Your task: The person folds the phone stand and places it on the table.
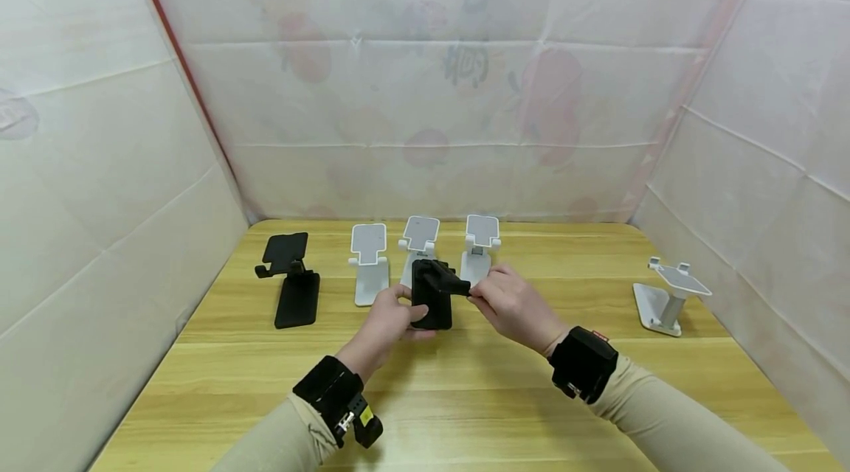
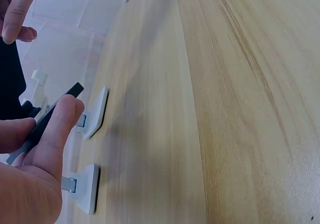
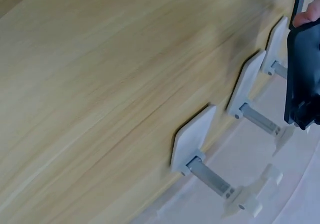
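Observation:
A black folding phone stand (image 1: 430, 295) is held just above the wooden table (image 1: 465, 391) at its middle. My left hand (image 1: 405, 307) grips the stand's flat base from the left, thumb on top. My right hand (image 1: 479, 293) pinches the stand's hinged upper arm (image 1: 454, 284) at its right end. In the left wrist view the left hand (image 2: 42, 125) clamps the base's thin black edge (image 2: 60, 104). In the right wrist view the black stand (image 3: 304, 79) fills the right edge, with one fingertip (image 3: 307, 17) on its top.
Three white phone stands (image 1: 369, 262) (image 1: 420, 236) (image 1: 481, 240) form a row behind the hands. Another black stand (image 1: 294, 282) sits at the left and a white one (image 1: 667, 293) at the far right. White sheeting walls the table on three sides.

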A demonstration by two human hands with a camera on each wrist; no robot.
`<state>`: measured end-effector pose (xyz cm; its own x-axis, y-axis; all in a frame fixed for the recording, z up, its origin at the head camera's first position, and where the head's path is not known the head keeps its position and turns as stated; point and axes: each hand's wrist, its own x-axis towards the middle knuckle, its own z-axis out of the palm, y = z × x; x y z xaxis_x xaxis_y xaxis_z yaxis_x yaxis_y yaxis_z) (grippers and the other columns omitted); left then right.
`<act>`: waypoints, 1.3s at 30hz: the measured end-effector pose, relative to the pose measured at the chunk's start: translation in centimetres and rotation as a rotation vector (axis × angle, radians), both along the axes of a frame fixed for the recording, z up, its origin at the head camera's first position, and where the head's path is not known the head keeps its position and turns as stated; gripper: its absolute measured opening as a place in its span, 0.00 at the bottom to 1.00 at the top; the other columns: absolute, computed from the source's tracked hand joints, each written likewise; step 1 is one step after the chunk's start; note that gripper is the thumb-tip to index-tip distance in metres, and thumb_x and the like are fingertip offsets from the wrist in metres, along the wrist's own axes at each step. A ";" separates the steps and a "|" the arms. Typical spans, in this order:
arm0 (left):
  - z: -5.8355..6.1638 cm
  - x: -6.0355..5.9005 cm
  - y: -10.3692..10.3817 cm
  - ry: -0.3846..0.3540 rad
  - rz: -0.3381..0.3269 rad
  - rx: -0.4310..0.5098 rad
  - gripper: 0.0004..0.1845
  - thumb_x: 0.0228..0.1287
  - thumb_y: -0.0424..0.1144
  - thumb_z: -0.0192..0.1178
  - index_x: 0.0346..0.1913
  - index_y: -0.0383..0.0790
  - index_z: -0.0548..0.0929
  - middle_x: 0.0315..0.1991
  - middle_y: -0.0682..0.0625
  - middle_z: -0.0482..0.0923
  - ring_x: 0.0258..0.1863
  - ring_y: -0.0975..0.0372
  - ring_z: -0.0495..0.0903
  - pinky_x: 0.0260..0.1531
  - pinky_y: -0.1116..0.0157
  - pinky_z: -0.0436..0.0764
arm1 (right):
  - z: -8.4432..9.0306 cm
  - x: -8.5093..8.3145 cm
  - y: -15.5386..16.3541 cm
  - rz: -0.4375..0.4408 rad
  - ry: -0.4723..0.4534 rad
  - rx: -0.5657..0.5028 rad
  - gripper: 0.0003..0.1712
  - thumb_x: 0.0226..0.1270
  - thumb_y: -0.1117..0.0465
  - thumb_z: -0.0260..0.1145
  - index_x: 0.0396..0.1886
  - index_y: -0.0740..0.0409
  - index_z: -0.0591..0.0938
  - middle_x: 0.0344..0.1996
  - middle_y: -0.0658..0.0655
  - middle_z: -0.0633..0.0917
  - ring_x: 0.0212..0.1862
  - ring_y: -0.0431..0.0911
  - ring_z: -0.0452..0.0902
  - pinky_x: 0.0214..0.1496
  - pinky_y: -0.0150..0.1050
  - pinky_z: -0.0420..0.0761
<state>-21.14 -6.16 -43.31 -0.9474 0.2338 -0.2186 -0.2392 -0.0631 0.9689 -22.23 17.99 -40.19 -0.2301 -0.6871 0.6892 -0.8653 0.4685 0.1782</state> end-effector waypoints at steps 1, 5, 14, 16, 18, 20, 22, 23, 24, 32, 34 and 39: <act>0.0 0.0 0.0 0.000 -0.001 0.002 0.15 0.74 0.26 0.55 0.58 0.24 0.68 0.61 0.23 0.71 0.47 0.40 0.86 0.42 0.54 0.91 | -0.1 0.0 0.0 0.003 0.008 0.004 0.10 0.57 0.70 0.76 0.32 0.61 0.81 0.27 0.52 0.81 0.29 0.45 0.78 0.44 0.44 0.86; 0.0 0.1 0.0 0.003 -0.006 0.010 0.15 0.74 0.26 0.55 0.58 0.23 0.68 0.60 0.23 0.72 0.47 0.40 0.86 0.43 0.54 0.91 | -0.4 0.1 -0.2 0.009 0.037 0.031 0.14 0.51 0.71 0.79 0.31 0.61 0.80 0.25 0.51 0.82 0.28 0.44 0.77 0.44 0.43 0.86; 0.4 -0.1 0.2 0.009 -0.001 0.039 0.13 0.72 0.25 0.56 0.55 0.23 0.70 0.58 0.22 0.75 0.44 0.41 0.88 0.45 0.53 0.91 | -1.2 0.5 -0.5 0.037 0.049 0.096 0.11 0.56 0.71 0.75 0.29 0.61 0.78 0.23 0.50 0.82 0.27 0.43 0.78 0.47 0.43 0.87; 0.4 -0.1 0.2 0.010 -0.004 0.040 0.13 0.72 0.25 0.56 0.55 0.23 0.70 0.57 0.23 0.76 0.44 0.41 0.88 0.45 0.53 0.90 | -1.2 0.5 -0.5 0.036 0.046 0.102 0.08 0.66 0.69 0.69 0.29 0.60 0.78 0.23 0.49 0.81 0.27 0.43 0.76 0.47 0.43 0.86; 0.4 -0.1 0.2 0.010 -0.006 0.043 0.13 0.72 0.25 0.56 0.55 0.23 0.69 0.56 0.23 0.77 0.45 0.42 0.88 0.46 0.53 0.90 | -1.3 0.4 -0.5 0.039 0.053 0.106 0.10 0.74 0.67 0.61 0.29 0.60 0.78 0.22 0.49 0.80 0.27 0.43 0.75 0.47 0.42 0.86; 0.4 -0.1 0.2 0.013 -0.010 0.049 0.13 0.72 0.25 0.55 0.55 0.23 0.69 0.56 0.23 0.77 0.44 0.42 0.88 0.46 0.53 0.90 | -1.3 0.4 -0.5 0.046 0.063 0.110 0.13 0.78 0.66 0.56 0.28 0.60 0.78 0.21 0.49 0.79 0.26 0.43 0.75 0.47 0.42 0.86; 0.4 -0.2 0.1 0.017 -0.016 0.056 0.14 0.72 0.25 0.55 0.55 0.23 0.69 0.55 0.23 0.78 0.44 0.42 0.88 0.46 0.54 0.90 | -1.4 0.3 -0.5 0.055 0.073 0.115 0.14 0.78 0.66 0.55 0.28 0.60 0.77 0.20 0.48 0.77 0.26 0.43 0.74 0.47 0.41 0.86; 0.3 -0.2 0.1 0.017 -0.019 0.059 0.14 0.72 0.25 0.55 0.55 0.23 0.69 0.55 0.23 0.78 0.44 0.43 0.88 0.45 0.54 0.90 | -1.4 0.3 -0.5 0.058 0.079 0.119 0.13 0.77 0.67 0.57 0.28 0.60 0.77 0.20 0.48 0.77 0.25 0.43 0.73 0.46 0.41 0.86; 0.3 -0.2 0.1 0.017 -0.022 0.063 0.14 0.72 0.25 0.55 0.56 0.23 0.69 0.54 0.24 0.78 0.43 0.43 0.88 0.45 0.55 0.91 | -1.4 0.3 -0.5 0.061 0.083 0.123 0.12 0.76 0.68 0.58 0.27 0.60 0.77 0.20 0.48 0.77 0.25 0.43 0.73 0.46 0.41 0.86; 0.4 0.0 0.3 0.016 -0.034 0.081 0.14 0.72 0.25 0.55 0.56 0.23 0.68 0.52 0.26 0.81 0.42 0.44 0.89 0.44 0.55 0.91 | -1.8 0.4 -0.6 0.064 0.125 0.143 0.14 0.75 0.69 0.57 0.25 0.59 0.76 0.17 0.47 0.71 0.23 0.42 0.68 0.45 0.40 0.85; 0.5 0.1 0.3 0.010 -0.035 0.084 0.15 0.72 0.25 0.55 0.56 0.23 0.68 0.51 0.26 0.81 0.42 0.44 0.89 0.44 0.55 0.91 | -1.9 0.4 -0.6 0.063 0.140 0.146 0.16 0.76 0.70 0.54 0.25 0.59 0.75 0.17 0.47 0.70 0.22 0.42 0.68 0.44 0.40 0.85; 0.6 0.3 0.5 0.004 -0.038 0.096 0.15 0.73 0.26 0.56 0.57 0.23 0.68 0.50 0.27 0.82 0.42 0.44 0.89 0.44 0.55 0.91 | -2.1 0.4 -0.6 0.056 0.164 0.152 0.17 0.77 0.70 0.52 0.25 0.58 0.75 0.17 0.47 0.70 0.22 0.42 0.69 0.45 0.40 0.85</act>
<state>-20.88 -5.69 -42.67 -0.9381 0.2895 -0.1899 -0.2395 -0.1464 0.9598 -21.80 17.42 -42.31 -0.0821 -0.7947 0.6014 -0.8428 0.3775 0.3837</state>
